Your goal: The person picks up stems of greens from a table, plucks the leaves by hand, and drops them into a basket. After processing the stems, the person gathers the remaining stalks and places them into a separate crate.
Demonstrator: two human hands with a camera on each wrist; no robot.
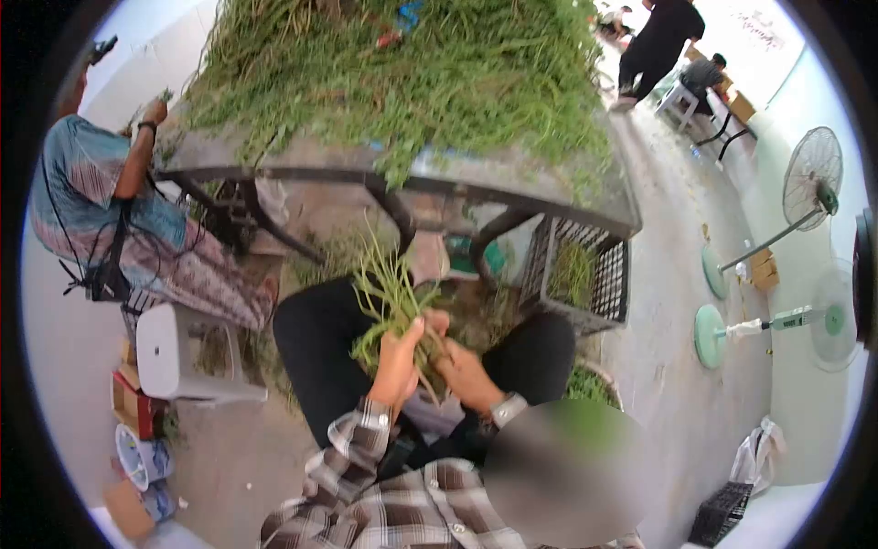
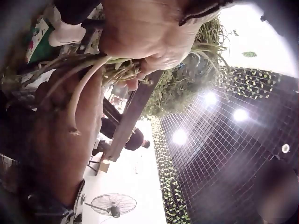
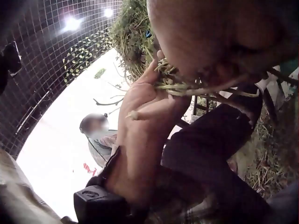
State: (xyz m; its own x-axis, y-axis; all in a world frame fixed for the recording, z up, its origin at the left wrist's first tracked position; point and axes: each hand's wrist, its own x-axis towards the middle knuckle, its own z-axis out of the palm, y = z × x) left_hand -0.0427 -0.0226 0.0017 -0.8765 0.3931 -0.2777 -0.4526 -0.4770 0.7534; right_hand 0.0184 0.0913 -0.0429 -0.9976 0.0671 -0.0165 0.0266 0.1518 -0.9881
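Over my lap I hold a bunch of leafy green stems (image 1: 389, 297), its tops pointing up and away from me. My left hand (image 1: 395, 366) grips the bunch around its middle, thumb lying along the stems. My right hand (image 1: 465, 373) is close beside it, fingers curled around the lower stem ends. In the left wrist view, a pale, thick stem end (image 2: 74, 105) sticks out between the two hands. The right wrist view shows cut stem ends (image 3: 187, 88) crossing the left palm; the right fingertips are partly hidden there.
A table (image 1: 631, 206) ahead carries a large heap of green plants (image 1: 393, 91). Below it stands a black crate (image 1: 585, 306) with more stems. A white stool (image 1: 183, 352) and a seated person (image 1: 119, 183) are at left, standing fans (image 1: 814, 174) at right.
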